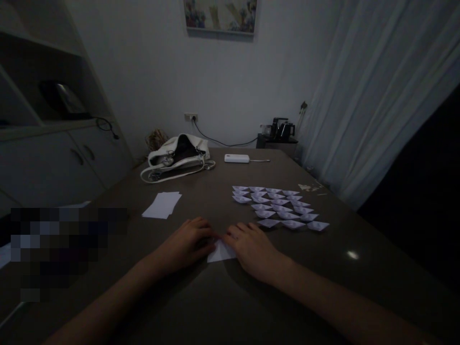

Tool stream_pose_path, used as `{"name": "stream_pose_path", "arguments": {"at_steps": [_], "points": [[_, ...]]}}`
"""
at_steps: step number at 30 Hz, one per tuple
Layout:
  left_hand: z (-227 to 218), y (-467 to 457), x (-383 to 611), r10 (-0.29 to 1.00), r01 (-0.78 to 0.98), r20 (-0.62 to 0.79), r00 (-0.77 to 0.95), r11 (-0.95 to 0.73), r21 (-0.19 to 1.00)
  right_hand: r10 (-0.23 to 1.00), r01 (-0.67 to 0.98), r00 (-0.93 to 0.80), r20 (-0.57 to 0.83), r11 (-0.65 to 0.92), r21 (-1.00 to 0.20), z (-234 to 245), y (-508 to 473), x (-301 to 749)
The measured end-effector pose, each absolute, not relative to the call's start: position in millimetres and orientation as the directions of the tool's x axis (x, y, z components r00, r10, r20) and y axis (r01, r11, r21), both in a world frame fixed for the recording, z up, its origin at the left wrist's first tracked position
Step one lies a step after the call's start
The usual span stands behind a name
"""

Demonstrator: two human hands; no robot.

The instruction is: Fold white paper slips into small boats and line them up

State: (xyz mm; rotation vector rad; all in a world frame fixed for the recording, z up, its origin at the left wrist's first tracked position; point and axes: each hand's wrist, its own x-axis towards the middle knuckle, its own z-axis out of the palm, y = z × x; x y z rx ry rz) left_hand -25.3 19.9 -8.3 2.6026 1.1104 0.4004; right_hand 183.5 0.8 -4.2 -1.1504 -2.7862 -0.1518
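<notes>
The white bag (pixel 200 143) slumps near the table's far left corner, its mouth gaping on a dark inside whose contents I can't make out; its strap loops toward me. Left of the table, an open shelf (pixel 27 128) above closed cupboard doors (pixel 39 160) carries a dark appliance (pixel 66 99), its cord hanging over the edge. Beyond the far right corner, a coffee maker (pixel 282 128) stands on a low dark stand (pixel 275 142).

My table (pixel 201 306) is brown and smooth, catching a bright glint toward its right edge. A framed picture (pixel 221 17) hangs on the pale wall (pixel 143 72), and a sheer, pleated curtain (pixel 366 86) falls along the right. A white slab (pixel 236 158) with a short cable lies near the far edge.

Loose white sheets (pixel 162 205) overlap toward the left edge; small pointed paper boats (pixel 282 209) stand in rows toward the right. Between them, nearer me, my left hand (pixel 192 239) and right hand (pixel 253 250) grasp a folded paper (pixel 220 253), its visible part roughly triangular, by opposite sides.
</notes>
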Motion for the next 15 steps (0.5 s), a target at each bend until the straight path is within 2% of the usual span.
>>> {"name": "stream_pose_path", "arguments": {"at_steps": [2, 6, 9, 15], "points": [[-5.8, 17.0, -23.3, 0.721, 0.626, 0.105, 0.685, -0.655, 0.424, 0.681, 0.691, -0.718, 0.146, 0.723, 0.024, -4.3, 1.0, 182.0], [-2.5, 10.6, -20.3, 0.646, 0.52, 0.086, 0.759, -0.68, 0.517, 0.748, 0.749, -0.648, 0.142, 0.66, -0.062, -6.7, 2.2, 180.7], [-2.8, 8.6, -20.3, 0.628, 0.506, 0.082, 0.774, -0.691, 0.515, 0.773, 0.768, -0.615, 0.154, 0.632, -0.106, -10.0, 1.1, 178.9], [-4.9, 11.1, -20.8, 0.614, 0.522, 0.067, 0.786, -0.718, 0.459, 0.746, 0.741, -0.641, 0.179, 0.663, -0.108, -13.4, 0.2, 174.2]]}}
